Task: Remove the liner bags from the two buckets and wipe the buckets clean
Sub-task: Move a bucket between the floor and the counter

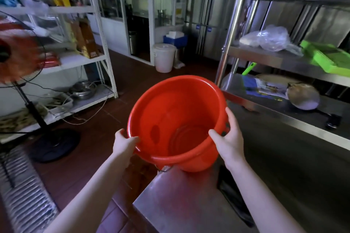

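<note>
Holding: a round red plastic bucket (166, 111), gripped at the rim by both hands and tilted so its mouth faces the camera.
Left hand: the left hand (124, 143) curls over the near-left part of the rim, thumb on top and fingers behind the wall.
Right hand: the right hand (230, 138) clasps the near-right part of the rim by the handle lug, thumb reaching inside and fingers spread on the outside.
Bucket's place: in the near middle, at the far-left corner of a stainless steel table (180, 204). Whether its base touches the tabletop or hangs just above it cannot be told. Its thin wire handle (163, 169) dangles below the near side.
Done, by the look of it: no liner bag shows in this bucket — the inner wall and the ribbed bottom are bare.
Left to do: wiping. No cloth is in view, and a darker patch on the inner wall may be damp or dirt.
Second bucket: not certain. A white lidded plastic pail (163, 57) stands far off on the floor, but it may not be the one meant.
Unclear: a flat dark thing (231, 195) lies on the table under the right forearm — possibly a removed bag, though it is too dim to say.
</note>
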